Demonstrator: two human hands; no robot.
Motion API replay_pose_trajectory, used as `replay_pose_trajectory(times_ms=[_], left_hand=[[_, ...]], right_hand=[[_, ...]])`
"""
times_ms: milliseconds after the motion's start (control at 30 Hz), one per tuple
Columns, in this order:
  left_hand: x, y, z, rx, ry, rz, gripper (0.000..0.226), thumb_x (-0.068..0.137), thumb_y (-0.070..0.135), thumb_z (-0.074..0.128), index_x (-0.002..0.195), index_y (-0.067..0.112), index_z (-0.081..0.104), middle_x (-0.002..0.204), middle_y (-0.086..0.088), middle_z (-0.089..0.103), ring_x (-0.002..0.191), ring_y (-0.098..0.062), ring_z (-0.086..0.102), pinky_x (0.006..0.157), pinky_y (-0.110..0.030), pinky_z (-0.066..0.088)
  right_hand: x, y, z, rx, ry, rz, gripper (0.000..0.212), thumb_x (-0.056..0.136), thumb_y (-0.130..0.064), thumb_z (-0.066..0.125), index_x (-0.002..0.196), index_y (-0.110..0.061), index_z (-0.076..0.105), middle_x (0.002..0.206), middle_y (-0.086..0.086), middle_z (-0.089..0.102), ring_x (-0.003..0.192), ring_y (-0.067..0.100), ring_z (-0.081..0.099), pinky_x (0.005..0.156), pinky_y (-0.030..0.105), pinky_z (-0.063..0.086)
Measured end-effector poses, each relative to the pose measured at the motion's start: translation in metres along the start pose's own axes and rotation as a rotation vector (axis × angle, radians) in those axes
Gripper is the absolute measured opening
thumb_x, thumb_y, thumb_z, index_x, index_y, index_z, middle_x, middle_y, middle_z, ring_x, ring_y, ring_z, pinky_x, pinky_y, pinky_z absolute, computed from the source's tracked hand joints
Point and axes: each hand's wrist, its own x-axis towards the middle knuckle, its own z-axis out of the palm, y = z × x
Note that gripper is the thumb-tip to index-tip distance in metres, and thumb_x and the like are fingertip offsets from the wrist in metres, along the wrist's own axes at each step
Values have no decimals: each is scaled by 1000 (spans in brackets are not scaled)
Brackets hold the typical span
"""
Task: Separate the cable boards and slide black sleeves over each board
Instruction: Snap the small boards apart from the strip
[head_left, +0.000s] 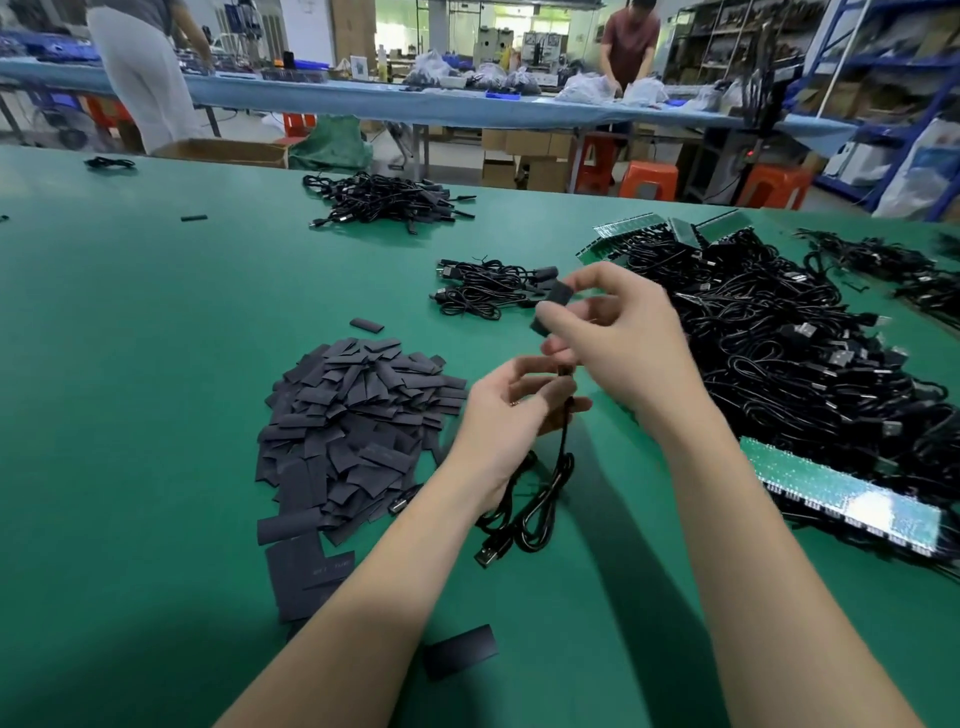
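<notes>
Item in hand: one cable (540, 499), thin, black, limp, USB plug (487, 557) hanging just above the table (130, 338). Left hand (511, 410): fingers curled, pinching the cable near its upper end. Right hand (613, 332): thumb and fingers pinching a black sleeve (553, 304) held above the left hand; the board itself is hidden, likely inside the sleeve or behind the fingers. Stock: sleeve pile (358, 431) left of the hands, flat short pieces, a stray one (460, 650) near the left forearm. Unprocessed cable heap (779, 353) to the right, with board strips (836, 493) still joined along its near edge. Small finished bundle (483, 291) beyond the hands; larger one (384, 200) farther back. Handling, as judged: sleeve light, soft-walled, flattens easily, so hold by its edges to keep the mouth open; board small, stiff, probably fragile at the solder joint, so grip the board edges or the cable close behind it, not the loose run.
</notes>
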Motion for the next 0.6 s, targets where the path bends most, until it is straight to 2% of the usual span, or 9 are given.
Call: replay_pose_trajectory(times_ms=[133, 300, 367, 433, 533, 600], left_hand=[[0, -1, -2, -85, 34, -44, 13, 93, 2, 68, 97, 14, 69, 82, 1, 75, 75, -18, 75, 66, -22, 58], [0, 1, -3, -93, 2, -70, 15, 93, 6, 69, 107, 12, 65, 82, -3, 76, 76, -17, 75, 67, -22, 57], [-1, 2, -4, -89, 0, -68, 20, 92, 8, 71, 110, 11, 63, 85, -5, 77, 80, -19, 76, 67, -23, 57], [-1, 2, -5, -88, 7, -68, 21, 91, 7, 72, 109, 10, 62, 86, -7, 77, 82, -19, 76, 68, -23, 57], [-1, 1, -6, -83, -16, -65, 16, 90, 7, 73, 102, 11, 63, 84, -8, 76, 80, -17, 75, 67, -22, 57], [-1, 1, -7, -73, -31, -59, 14, 90, 9, 73, 99, 13, 63, 82, -8, 75, 78, -17, 74, 67, -22, 56]], right_hand=[[-1, 18, -25, 104, 52, 102, 7, 91, -17, 73, 98, -17, 70, 63, -7, 67, 60, 10, 64, 54, 19, 51], [-1, 35, -30, 229, 53, 211, 9, 94, -11, 68, 96, -13, 76, 68, -7, 68, 60, 9, 64, 58, 17, 53], [-1, 38, -28, 226, 32, 230, 9, 92, -8, 68, 98, -11, 74, 65, -7, 68, 59, 9, 64, 59, 18, 53], [-2, 41, -27, 219, 31, 246, 8, 90, -7, 70, 98, -9, 70, 61, -8, 66, 59, 9, 62, 58, 18, 52], [-3, 42, -28, 311, 20, 295, 9, 89, -4, 71, 90, -11, 65, 76, 7, 67, 66, 16, 61, 60, 20, 53], [-4, 41, -29, 384, -30, 313, 11, 89, -2, 71, 87, -11, 65, 76, 8, 68, 65, 16, 61, 62, 20, 53]])
